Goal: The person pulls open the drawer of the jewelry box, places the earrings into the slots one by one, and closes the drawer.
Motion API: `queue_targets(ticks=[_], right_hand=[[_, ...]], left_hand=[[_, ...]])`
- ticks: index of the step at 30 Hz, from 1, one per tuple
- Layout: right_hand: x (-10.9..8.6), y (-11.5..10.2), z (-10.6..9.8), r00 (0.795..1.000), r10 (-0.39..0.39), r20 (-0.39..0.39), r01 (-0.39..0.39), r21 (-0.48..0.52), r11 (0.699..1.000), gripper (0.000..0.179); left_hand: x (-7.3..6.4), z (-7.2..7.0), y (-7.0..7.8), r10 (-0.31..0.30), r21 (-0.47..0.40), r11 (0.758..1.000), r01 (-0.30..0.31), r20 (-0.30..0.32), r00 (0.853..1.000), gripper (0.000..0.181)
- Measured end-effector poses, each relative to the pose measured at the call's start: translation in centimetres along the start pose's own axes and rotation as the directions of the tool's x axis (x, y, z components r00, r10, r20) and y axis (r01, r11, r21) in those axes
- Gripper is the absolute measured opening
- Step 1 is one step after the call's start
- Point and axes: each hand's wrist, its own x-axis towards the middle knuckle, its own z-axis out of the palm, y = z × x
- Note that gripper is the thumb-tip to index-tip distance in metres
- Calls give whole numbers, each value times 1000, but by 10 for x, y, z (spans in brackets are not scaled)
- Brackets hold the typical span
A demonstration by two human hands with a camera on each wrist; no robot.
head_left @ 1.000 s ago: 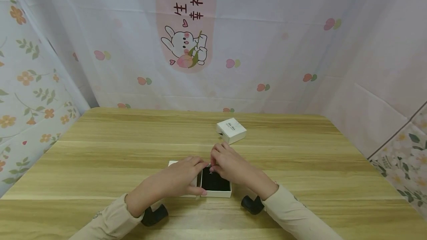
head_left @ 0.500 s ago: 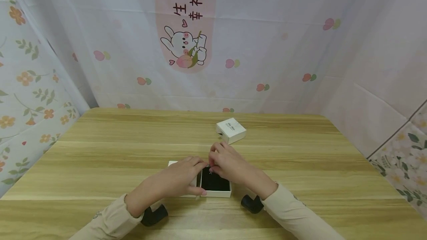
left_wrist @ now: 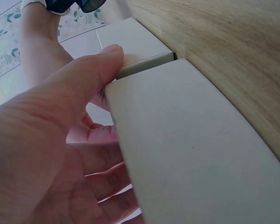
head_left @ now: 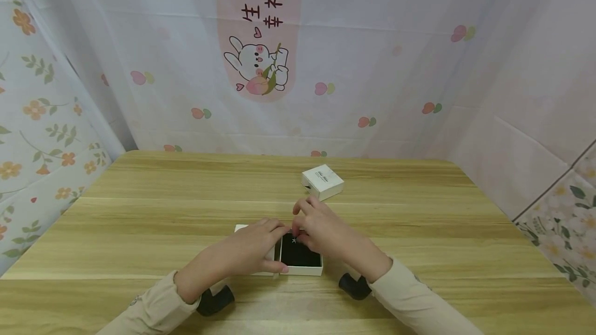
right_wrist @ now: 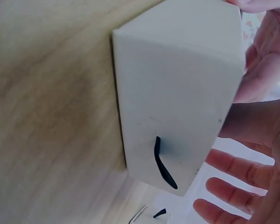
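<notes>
In the head view a white drawer box stands pulled apart on the table: its sleeve (head_left: 241,227) lies under my left hand (head_left: 249,247), and the drawer (head_left: 304,271) with a black lining (head_left: 304,256) is on the right. My left hand grips the box where the two parts meet, thumb on the near side, fingers across the far side. Over the lining's far left corner, my right hand (head_left: 323,229) pinches at a small silvery piece of jewellery (head_left: 294,241), its fingertips partly hidden. A black ribbon tab (right_wrist: 161,161) shows on the drawer's end in the right wrist view.
Behind the right hand sits another white box (head_left: 323,181) with dark lettering and a black tab. The wooden table (head_left: 163,211) backs onto a printed curtain (head_left: 363,56). Black wrist cameras (head_left: 215,301) sit below both wrists.
The right hand's fingers have shifted slightly at the lining's corner, and more of the silvery piece shows now. My left hand and both boxes have stayed in place.
</notes>
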Motion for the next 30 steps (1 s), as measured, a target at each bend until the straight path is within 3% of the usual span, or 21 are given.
queue_targets(ticks=[21,30], right_hand=[[2,-3,4,999,-27,17,29,-109,994,7],[0,1,4,1000,-17,-5,17,22,1000,10]], left_hand=[[1,3,-1,3,11,1000,-3,-13,1000,70],[1,3,-1,-13,-1,1000,13,-1,1000,72]])
